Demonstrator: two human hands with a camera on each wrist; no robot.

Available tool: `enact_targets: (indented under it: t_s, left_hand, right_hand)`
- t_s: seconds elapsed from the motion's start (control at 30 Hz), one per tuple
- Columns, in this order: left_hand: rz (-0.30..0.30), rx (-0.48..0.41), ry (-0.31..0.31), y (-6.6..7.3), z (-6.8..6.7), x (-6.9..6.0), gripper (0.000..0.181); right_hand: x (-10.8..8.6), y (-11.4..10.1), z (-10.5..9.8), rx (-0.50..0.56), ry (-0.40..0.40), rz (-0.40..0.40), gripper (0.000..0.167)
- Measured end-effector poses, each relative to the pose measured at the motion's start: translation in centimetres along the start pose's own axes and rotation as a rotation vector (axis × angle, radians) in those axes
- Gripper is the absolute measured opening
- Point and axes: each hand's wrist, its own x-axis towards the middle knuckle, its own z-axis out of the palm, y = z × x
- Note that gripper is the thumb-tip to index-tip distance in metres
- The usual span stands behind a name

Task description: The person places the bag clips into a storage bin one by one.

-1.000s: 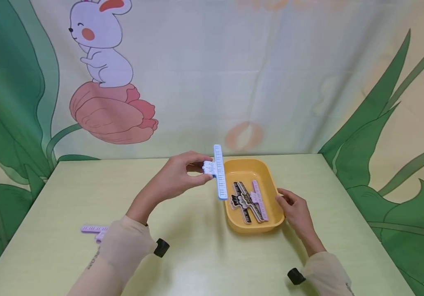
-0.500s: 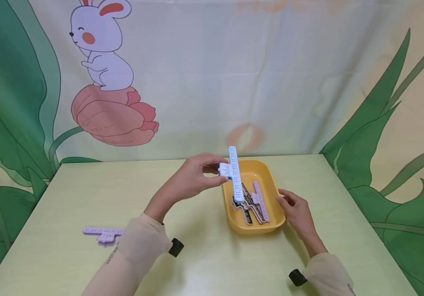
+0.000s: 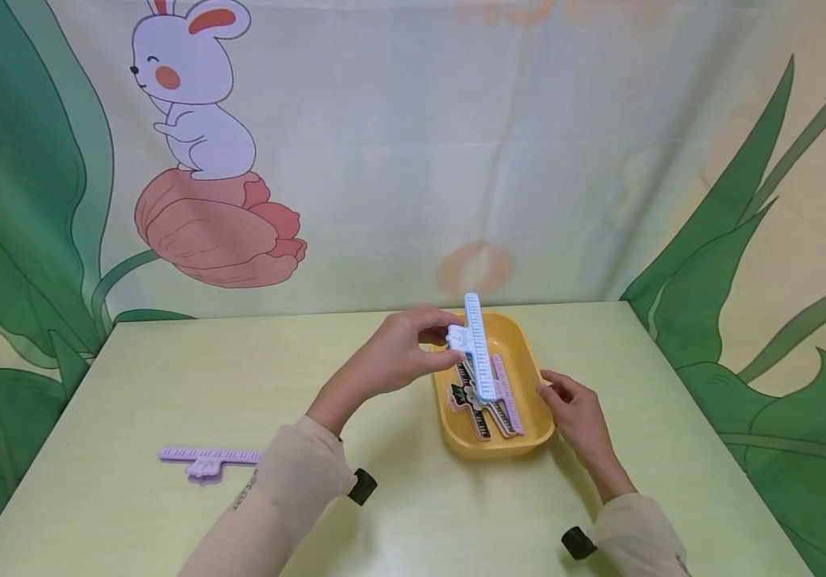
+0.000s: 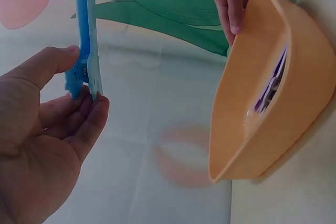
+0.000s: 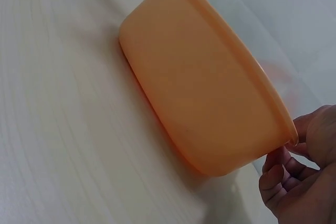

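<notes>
My left hand (image 3: pixel 405 351) pinches the handle of a blue long-barred clip (image 3: pixel 480 344) between thumb and fingers, above the yellow tray (image 3: pixel 533 393). In the left wrist view the blue clip (image 4: pixel 85 40) stands edge-on, apart from the tray (image 4: pixel 310 72). Inside the tray lie a purple clip (image 3: pixel 507 397) and black-and-white clips (image 3: pixel 481 425), partly overlapping. With thumb and fingers my right hand (image 3: pixel 582 421) grips the tray's right rim; the right wrist view shows that hand (image 5: pixel 310 177) at the corner of the tray (image 5: pixel 199 77).
Another purple clip (image 3: pixel 205 458) lies on the pale table (image 3: pixel 131 385) at the left, its right end close to my left sleeve (image 3: pixel 297 473). Behind the table hangs a printed cloth (image 3: pixel 384 160) with a rabbit and plants.
My left hand has carried the blue clip rightward, from the tray's left edge to over its inside. More of the purple clip on the table shows now. My right hand stays on the rim.
</notes>
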Motion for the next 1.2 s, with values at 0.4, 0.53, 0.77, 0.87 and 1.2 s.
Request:
enact_targets:
  t_s: [0.4, 0.53, 0.77, 0.87, 1.2]
  left_hand:
    - [0.026, 0.014, -0.007, -0.3, 1.2, 0.9, 0.040]
    - [0.025, 0.006, 0.000, -0.6, 1.5, 1.3, 0.040]
    - [0.018, -0.018, 0.003, -1.1, 2.2, 1.8, 0.039]
    - [0.011, -0.019, 0.011, -1.2, 2.4, 2.0, 0.038]
    - [0.000, -0.004, -0.017, -1.3, 3.6, 2.5, 0.035]
  right_hand:
    - [0.0, 0.2, -0.3, -0.001, 0.012, -0.018, 0.039]
    - [-0.1, 0.4, -0.3, 0.016, 0.019, -0.022, 0.040]
    - [-0.2, 0.5, -0.3, 0.038, 0.028, -0.063, 0.041]
    - [-0.1, 0.4, -0.3, 0.034, 0.024, -0.066, 0.040]
    - [-0.1, 0.3, -0.2, 0.050, -0.014, -0.018, 0.039]
